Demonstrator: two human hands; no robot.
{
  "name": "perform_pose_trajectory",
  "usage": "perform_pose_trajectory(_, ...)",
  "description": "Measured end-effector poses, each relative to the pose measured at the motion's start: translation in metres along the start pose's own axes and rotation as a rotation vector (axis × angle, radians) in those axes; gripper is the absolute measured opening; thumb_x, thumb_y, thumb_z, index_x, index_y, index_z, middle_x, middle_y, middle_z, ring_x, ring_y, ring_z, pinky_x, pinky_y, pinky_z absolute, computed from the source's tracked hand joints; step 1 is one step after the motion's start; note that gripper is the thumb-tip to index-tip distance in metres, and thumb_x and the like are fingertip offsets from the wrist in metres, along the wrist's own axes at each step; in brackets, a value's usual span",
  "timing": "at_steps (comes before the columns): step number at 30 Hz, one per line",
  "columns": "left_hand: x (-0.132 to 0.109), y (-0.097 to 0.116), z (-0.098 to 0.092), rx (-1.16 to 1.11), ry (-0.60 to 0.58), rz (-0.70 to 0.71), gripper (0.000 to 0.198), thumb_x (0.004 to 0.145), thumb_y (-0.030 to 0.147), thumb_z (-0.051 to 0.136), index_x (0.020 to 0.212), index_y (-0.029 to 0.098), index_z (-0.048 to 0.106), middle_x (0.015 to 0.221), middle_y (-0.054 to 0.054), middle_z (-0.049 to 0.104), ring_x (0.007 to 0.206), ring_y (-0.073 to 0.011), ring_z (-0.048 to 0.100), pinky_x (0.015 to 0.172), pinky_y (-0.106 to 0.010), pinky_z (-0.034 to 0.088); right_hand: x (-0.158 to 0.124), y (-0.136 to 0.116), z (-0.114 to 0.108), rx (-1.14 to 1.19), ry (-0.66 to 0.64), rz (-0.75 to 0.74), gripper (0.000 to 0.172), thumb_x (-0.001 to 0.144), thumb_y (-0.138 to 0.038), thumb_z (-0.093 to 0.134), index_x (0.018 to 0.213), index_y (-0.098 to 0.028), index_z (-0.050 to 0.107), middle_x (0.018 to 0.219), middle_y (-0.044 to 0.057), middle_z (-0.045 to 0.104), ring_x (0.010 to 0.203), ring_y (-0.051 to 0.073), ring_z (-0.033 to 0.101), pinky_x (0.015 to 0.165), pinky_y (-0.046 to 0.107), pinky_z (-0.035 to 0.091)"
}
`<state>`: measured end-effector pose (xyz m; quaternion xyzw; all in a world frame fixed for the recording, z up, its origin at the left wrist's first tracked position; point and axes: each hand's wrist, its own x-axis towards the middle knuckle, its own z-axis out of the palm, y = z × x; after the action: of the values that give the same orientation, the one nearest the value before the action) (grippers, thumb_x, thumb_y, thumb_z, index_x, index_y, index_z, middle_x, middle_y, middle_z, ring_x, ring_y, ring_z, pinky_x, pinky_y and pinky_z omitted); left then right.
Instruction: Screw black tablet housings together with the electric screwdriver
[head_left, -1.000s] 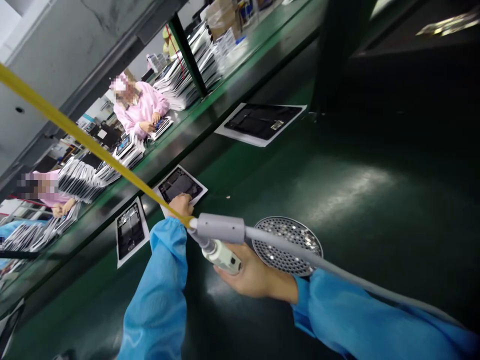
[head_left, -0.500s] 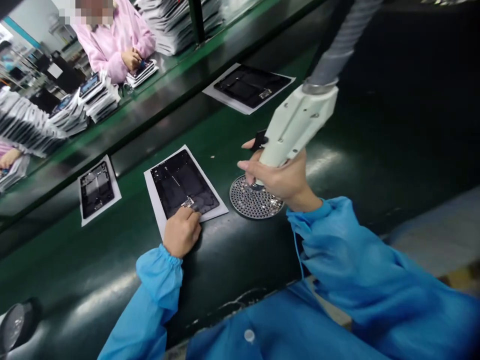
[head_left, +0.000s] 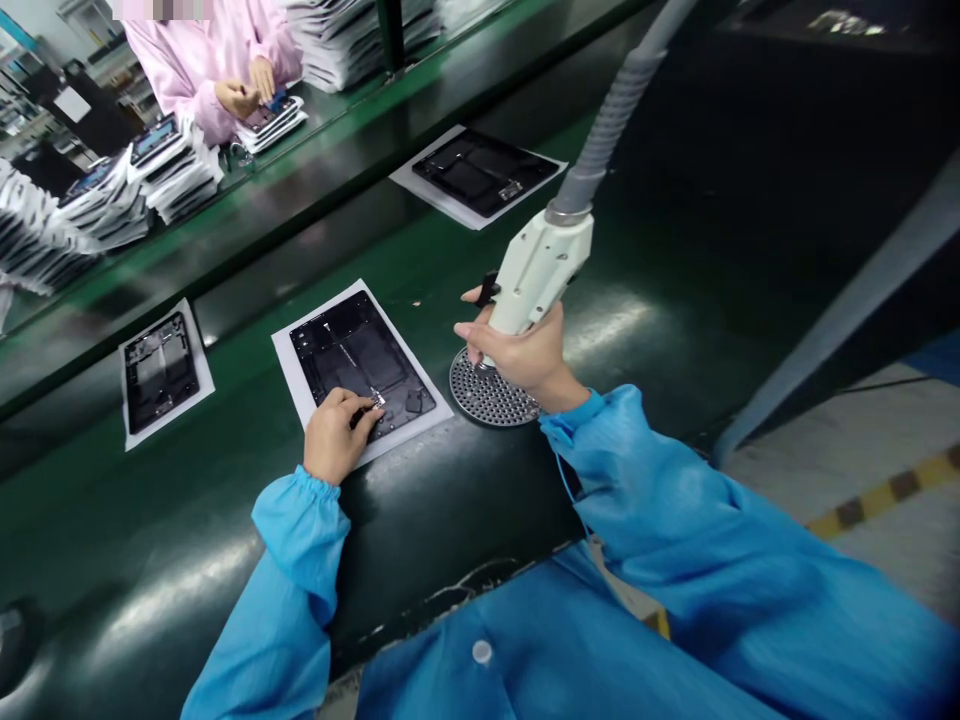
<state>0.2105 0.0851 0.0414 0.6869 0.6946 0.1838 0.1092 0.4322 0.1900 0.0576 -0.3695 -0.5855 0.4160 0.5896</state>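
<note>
Left hand: my left hand [head_left: 334, 440] rests on the near edge of the black panel [head_left: 361, 360], fingers curled and pinching at a small part on its lower rim — I cannot tell whether anything is actually gripped.
Right hand: my right hand [head_left: 523, 352] is wrapped around the white tool [head_left: 536, 272], fingers closed on its body, thumb toward the black trigger on its left side.
Tool: held tilted, tip down over the round perforated plate [head_left: 486, 396]; a grey ribbed hose [head_left: 611, 120] runs up from its top end.
Panel: lies flat on a white sheet [head_left: 294, 370] on the green belt [head_left: 660, 300], just beside the perforated plate, to its left.
Other panels: one on its own sheet to the far left [head_left: 160, 370], another farther up the belt [head_left: 480, 176] — both well apart from my hands.
Nearby: a person in a pink coat [head_left: 210, 60] works at stacks of parts across the line.
</note>
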Motion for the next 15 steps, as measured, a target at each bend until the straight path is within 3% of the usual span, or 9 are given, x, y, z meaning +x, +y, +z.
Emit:
perform_pose_trajectory(6, 0.005, 0.001, -0.003, 0.015, -0.024, -0.046, 0.017, 0.085, 0.031, 0.066, 0.094, 0.020, 0.074, 0.088, -0.003, 0.066, 0.064, -0.0124, 0.056, 0.063, -0.027, 0.045, -0.001, 0.003, 0.000, 0.004, 0.001, 0.013, 0.018, 0.068, -0.011, 0.071, 0.081, -0.019, 0.062, 0.044, -0.007, 0.056, 0.038, 0.012, 0.052, 0.051, 0.032, 0.053)
perform_pose_trajectory(11, 0.014, 0.004, -0.008, -0.019, -0.104, -0.028, 0.007, 0.081, 0.022, 0.069, 0.085, 0.020, 0.074, 0.086, -0.002, 0.066, 0.071, -0.0137, 0.059, 0.068, -0.027, 0.046, 0.000, 0.001, -0.001, -0.018, -0.032, 0.000, 0.016, 0.069, -0.012, 0.072, 0.079, -0.020, 0.061, 0.045, -0.007, 0.057, 0.038, 0.012, 0.053, 0.050, 0.032, 0.052)
perform_pose_trajectory(15, 0.020, 0.009, -0.015, 0.065, -0.163, -0.088, 0.011, 0.079, 0.027, 0.072, 0.087, 0.021, 0.073, 0.090, -0.003, 0.066, 0.076, -0.0168, 0.060, 0.069, -0.029, 0.047, -0.001, 0.001, -0.001, -0.016, -0.060, 0.002, 0.017, 0.069, -0.014, 0.072, 0.080, -0.020, 0.061, 0.046, -0.007, 0.057, 0.038, 0.012, 0.053, 0.049, 0.031, 0.052)
